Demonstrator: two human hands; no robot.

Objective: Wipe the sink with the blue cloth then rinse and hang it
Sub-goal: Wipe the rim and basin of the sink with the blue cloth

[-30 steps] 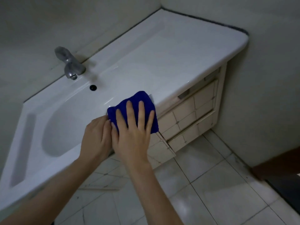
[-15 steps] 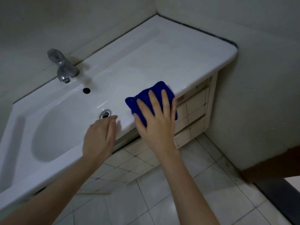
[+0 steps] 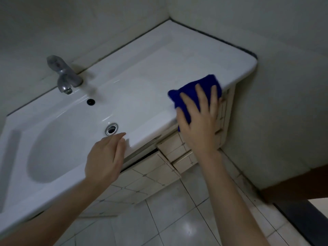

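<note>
The folded blue cloth lies on the sink front rim under the right hand, pressed flat with fingers spread, at two o'clock from the relaxed, empty left hand.

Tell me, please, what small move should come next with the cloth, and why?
Probably slide the blue cloth rightward along the front edge of the sink to its rounded corner: the right hand presses it flat on that edge, and a short stretch lies beyond it.
</note>
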